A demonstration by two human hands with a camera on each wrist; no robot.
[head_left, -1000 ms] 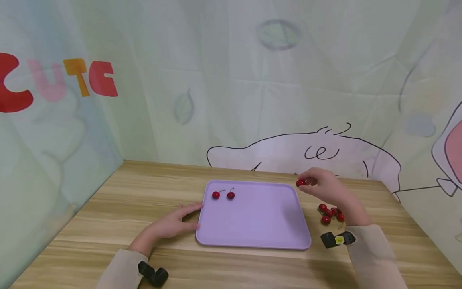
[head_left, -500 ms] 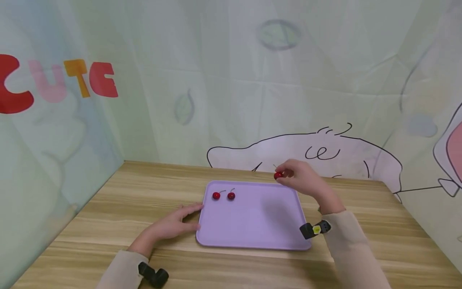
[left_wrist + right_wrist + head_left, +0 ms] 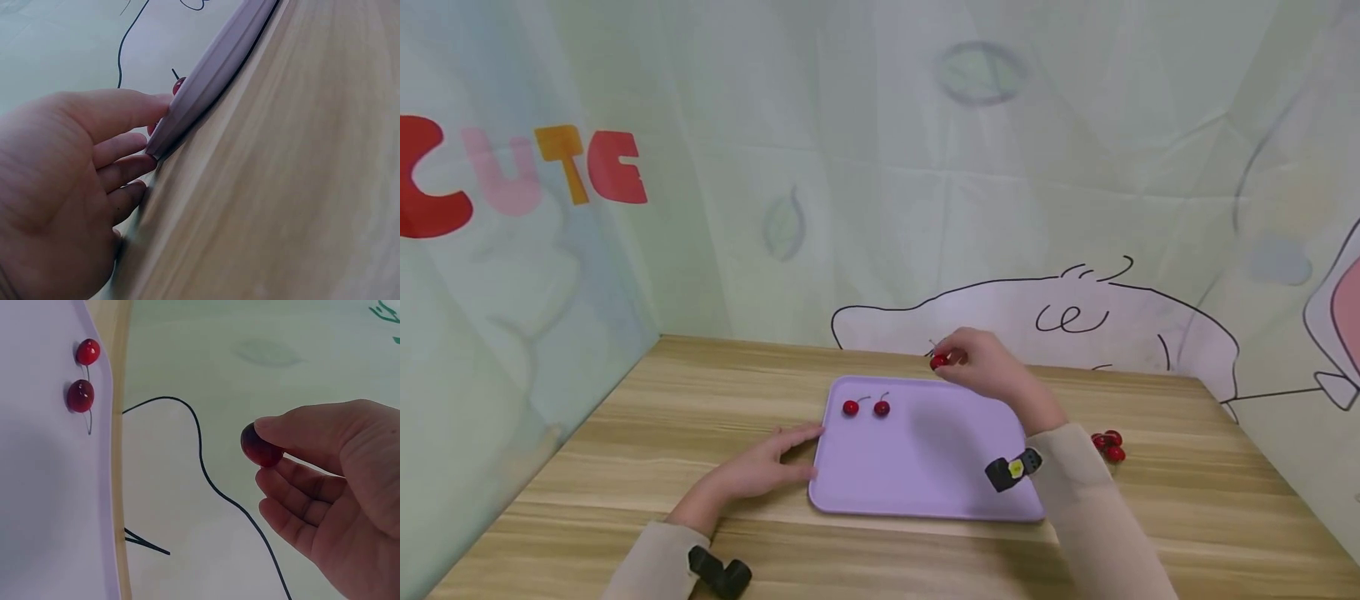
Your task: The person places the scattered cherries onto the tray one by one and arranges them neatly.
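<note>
A dark red cherry (image 3: 261,447) is pinched between thumb and fingers of my right hand (image 3: 988,367), held in the air over the far side of the purple tray (image 3: 917,467). Its thin stem sticks up in the head view. Two cherries with stems lie side by side in the tray's far left corner, a brighter one (image 3: 850,408) and a darker one (image 3: 882,408). My left hand (image 3: 760,467) touches the tray's left rim with thumb and fingertips, the fingers mostly extended. In the left wrist view the thumb and fingers meet the tray's edge.
To the right of the tray, several cherries (image 3: 1112,446) lie in a small pile on the wooden table (image 3: 737,550), partly hidden by the right sleeve (image 3: 1090,500). A printed curtain (image 3: 880,208) stands behind the table's far edge and along its sides.
My right hand has carried the cherry leftward, from beyond the tray's right rim to above its far side. The left hand, the tray and the two cherries on it stay in place.
</note>
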